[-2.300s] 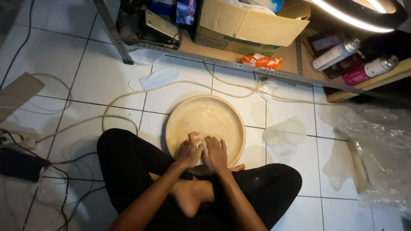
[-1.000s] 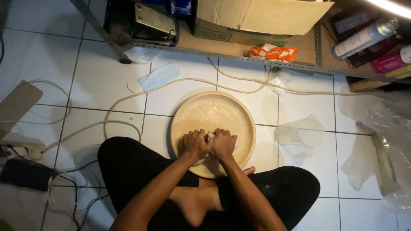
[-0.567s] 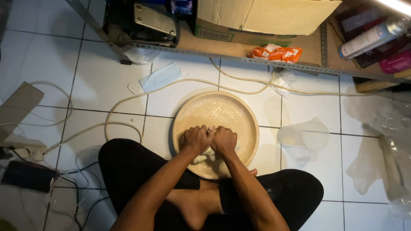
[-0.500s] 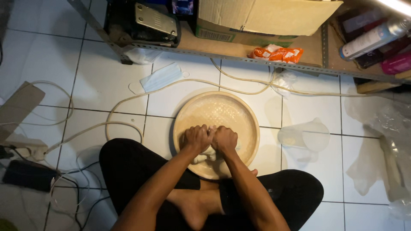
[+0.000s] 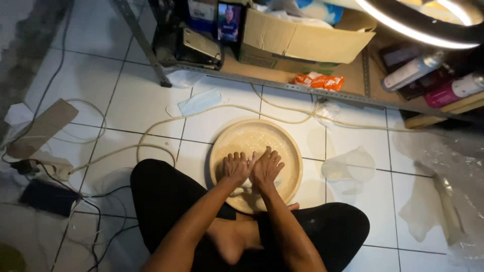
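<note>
A round, shallow beige basin [image 5: 290,151] sits on the white tile floor in front of my crossed legs in black trousers. Both my hands are inside it, side by side near its front half. My left hand [image 5: 234,167] has its fingers curled and knuckles up, pressing on a pale lump of dough [image 5: 246,190] that is mostly hidden beneath my hands. My right hand [image 5: 266,166] lies next to it with its fingers stretched forward and spread, pressed down on the basin's floury bottom.
A low metal shelf [image 5: 302,88] at the back holds a cardboard box [image 5: 302,40], an orange packet [image 5: 318,80] and bottles [image 5: 411,72]. A face mask [image 5: 200,102], a pale hose [image 5: 151,133], a clear plastic jug [image 5: 349,163], cables, a power strip [image 5: 48,163] and plastic sheeting [image 5: 454,171] lie around.
My hands slid forward from the basin's near rim toward its middle. Both were clenched half a second ago; now the right hand's fingers are stretched out and spread.
</note>
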